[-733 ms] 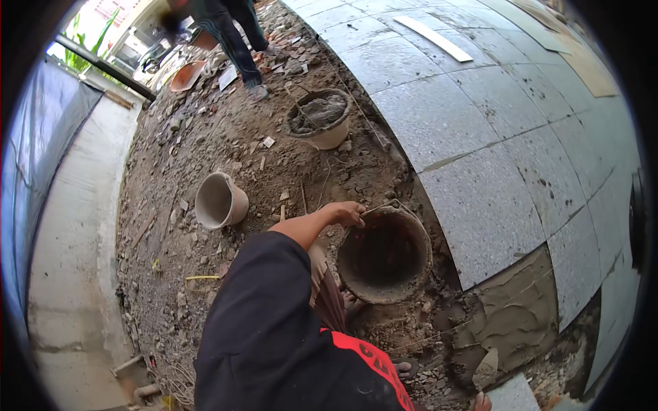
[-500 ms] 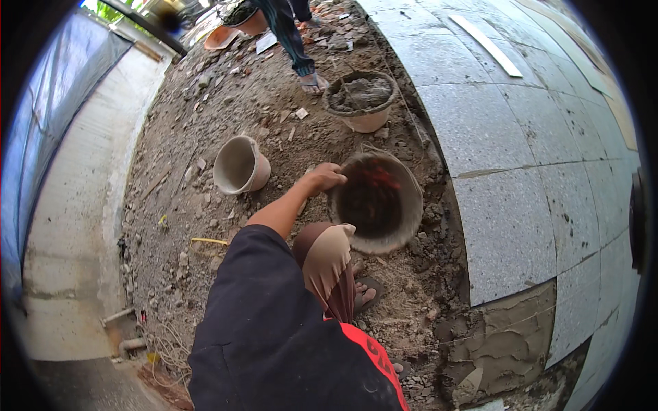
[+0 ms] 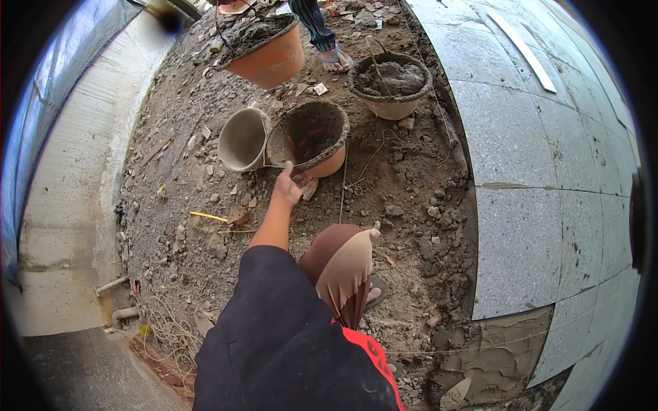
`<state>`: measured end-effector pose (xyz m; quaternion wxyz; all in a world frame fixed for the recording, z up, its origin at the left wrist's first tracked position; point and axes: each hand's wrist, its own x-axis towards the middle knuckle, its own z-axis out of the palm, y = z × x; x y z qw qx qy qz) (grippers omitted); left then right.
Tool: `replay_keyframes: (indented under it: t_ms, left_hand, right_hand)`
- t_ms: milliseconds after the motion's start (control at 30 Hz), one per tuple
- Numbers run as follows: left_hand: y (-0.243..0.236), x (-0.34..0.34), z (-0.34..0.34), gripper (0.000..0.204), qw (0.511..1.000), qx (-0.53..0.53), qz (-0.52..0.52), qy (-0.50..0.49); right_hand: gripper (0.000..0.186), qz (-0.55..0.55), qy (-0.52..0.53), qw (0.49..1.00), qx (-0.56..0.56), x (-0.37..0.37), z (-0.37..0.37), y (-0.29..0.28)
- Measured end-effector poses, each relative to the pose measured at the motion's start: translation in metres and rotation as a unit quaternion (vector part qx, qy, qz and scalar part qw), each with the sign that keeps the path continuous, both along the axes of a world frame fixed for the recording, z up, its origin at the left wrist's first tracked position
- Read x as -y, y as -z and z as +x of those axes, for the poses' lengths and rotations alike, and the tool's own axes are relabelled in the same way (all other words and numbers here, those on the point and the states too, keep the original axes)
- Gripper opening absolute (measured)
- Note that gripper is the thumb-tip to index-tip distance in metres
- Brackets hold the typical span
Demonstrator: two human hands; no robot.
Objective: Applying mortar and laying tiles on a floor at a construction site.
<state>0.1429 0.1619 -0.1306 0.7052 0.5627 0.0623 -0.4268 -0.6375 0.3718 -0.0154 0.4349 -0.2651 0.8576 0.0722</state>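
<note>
Left of mid-view, against the rubble ground (image 3: 411, 233): mortar-crusted bucket (image 3: 330, 163), orange-brown outside, dark inside with reddish streaks, mouth facing up and toward the camera; impossible to tell whether resting on the dirt or lifted.
Left hand (image 3: 290, 186): at the near side of that bucket, thumb up by the rim, fingers stretched out low beside the wall and partly hidden; impossible to tell whether gripping or only touching.
Right hand: outside the view; spread of the fingers impossible to tell.
Pale bucket (image 3: 241, 137): just left of the crusted one, tilted, greyish inside; rims very close, contact unclear.
Orange bucket (image 3: 274, 61): at the upper edge, tilted, loaded with dark mortar (image 3: 257, 33).
Filled bucket (image 3: 394, 111): farther right, upright, heaped with grey mortar, near the edge of the tiles.
Co-worker's foot (image 3: 336, 60): in a sandal, between the two loaded buckets, below a dark striped trouser leg (image 3: 312, 24).
Grey tiles (image 3: 517, 240): along the right, under a white strip (image 3: 522, 49), with spread mortar (image 3: 504, 349) at the near edge.
Wearer's clothing: black sleeve (image 3: 260, 329), red panel (image 3: 373, 356), brown-and-tan cloth (image 3: 346, 267) over the knee.
Left side: yellow strip (image 3: 209, 217) on the dirt, tangled cord (image 3: 171, 335) lower down, concrete wall (image 3: 82, 192) beyond.
</note>
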Motion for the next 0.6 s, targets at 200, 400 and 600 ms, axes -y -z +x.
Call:
replay_keyframes:
  t_ms: [200,400,600]
  left_hand:
    - [0.004,-0.038,0.089,0.078,0.966,-0.027,-0.001,-0.255]
    - [0.017,-0.022,0.156,0.045,0.932,0.025,0.037,-0.359]
    - [-0.029,-0.083,0.263,0.021,0.929,0.107,-0.056,-0.350]
  right_hand:
    - [0.058,0.000,-0.007,1.000,-0.023,0.027,0.022,0.006]
    - [0.057,0.015,0.036,0.998,-0.041,0.011,0.057,0.011]
    - [0.055,0.027,0.025,0.999,-0.011,0.020,0.059,0.032]
